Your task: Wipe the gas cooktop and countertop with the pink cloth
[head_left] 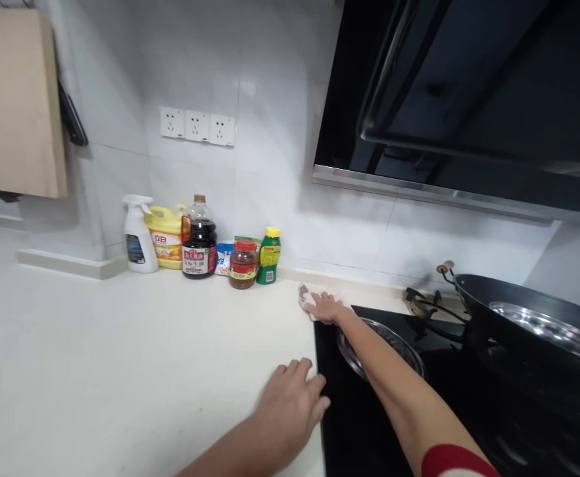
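Note:
My right hand (325,309) reaches far forward and presses a pale, crumpled cloth (307,299) onto the counter, at the back left corner of the black stove (342,424). Part of the cloth is hidden under the palm and fingers. Nearer to me, my left hand (292,411) is over the counter's edge beside the stove. Its fingers are loosely bent and apart, and nothing is in them. Under my right forearm lies a round metal burner ring (386,341), partly covered by the arm.
Along the wall stand a spray bottle (139,238), a yellow jug (167,242), a soy sauce bottle (199,242), a red-lidded jar (244,266) and a green bottle (270,258). A large wok (483,295) sits at right. The range hood (449,99) overhangs the stove.

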A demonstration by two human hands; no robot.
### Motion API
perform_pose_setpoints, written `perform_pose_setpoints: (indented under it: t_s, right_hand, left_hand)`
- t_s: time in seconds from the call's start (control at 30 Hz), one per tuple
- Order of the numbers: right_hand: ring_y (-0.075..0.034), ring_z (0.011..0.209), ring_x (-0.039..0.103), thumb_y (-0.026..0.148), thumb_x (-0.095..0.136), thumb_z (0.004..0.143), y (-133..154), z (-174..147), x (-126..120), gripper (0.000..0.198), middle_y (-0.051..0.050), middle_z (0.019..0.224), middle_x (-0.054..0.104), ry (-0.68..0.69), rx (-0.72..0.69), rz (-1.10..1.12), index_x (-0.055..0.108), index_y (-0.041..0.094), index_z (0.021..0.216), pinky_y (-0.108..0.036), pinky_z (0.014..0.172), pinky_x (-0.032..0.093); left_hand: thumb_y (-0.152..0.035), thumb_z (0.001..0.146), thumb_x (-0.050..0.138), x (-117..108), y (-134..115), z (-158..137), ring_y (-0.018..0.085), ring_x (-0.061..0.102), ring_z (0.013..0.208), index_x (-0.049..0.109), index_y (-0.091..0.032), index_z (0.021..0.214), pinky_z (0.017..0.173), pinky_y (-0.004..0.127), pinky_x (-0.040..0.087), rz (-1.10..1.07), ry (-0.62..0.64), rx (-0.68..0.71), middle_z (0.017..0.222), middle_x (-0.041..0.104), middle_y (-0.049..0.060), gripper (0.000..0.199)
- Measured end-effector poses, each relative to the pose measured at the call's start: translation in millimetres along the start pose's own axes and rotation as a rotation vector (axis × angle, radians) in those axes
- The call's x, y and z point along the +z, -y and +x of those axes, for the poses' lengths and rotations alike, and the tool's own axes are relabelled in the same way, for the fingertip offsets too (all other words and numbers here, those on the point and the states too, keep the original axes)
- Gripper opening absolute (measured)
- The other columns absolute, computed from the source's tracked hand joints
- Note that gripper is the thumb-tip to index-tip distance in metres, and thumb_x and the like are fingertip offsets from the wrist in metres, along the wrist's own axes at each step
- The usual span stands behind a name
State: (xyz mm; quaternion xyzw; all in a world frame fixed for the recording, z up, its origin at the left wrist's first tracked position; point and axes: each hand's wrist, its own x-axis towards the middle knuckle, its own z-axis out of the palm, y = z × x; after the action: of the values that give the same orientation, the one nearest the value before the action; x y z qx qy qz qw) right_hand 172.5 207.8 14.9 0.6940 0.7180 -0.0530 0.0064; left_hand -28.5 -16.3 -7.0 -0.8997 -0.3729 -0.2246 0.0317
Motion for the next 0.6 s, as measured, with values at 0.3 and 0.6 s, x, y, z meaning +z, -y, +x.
perform_pose_setpoints:
  t_s: [0.3,0.6]
  right_hand:
    - [-0.036,0.154,0.008,0.067,0.026,0.099,31,-92,7,0.070,-0.013,0.168,0.015,0.003,-0.144,0.097,0.030,0.030,0.158,-0.066,0.118,0.008]
    - [-0.028,0.156,-0.002,0.066,0.030,0.099,20,-272,31,0.067,-0.005,0.170,0.010,0.035,-0.338,0.270,0.032,0.033,0.157,-0.056,0.124,-0.003]
  left_hand:
    - [-0.026,0.104,0.039,-10,17,10,0.023,0.063,0.096,0.069,-0.022,0.111,0.086,0.040,0.052,-0.081,-0.102,-0.157,0.111,0.064,0.008,0.031]
    - [-0.032,0.104,0.038,-21,27,14,0.021,0.063,0.101,0.068,-0.022,0.109,0.091,0.036,0.052,-0.278,-0.328,-0.161,0.109,0.063,0.006,0.033]
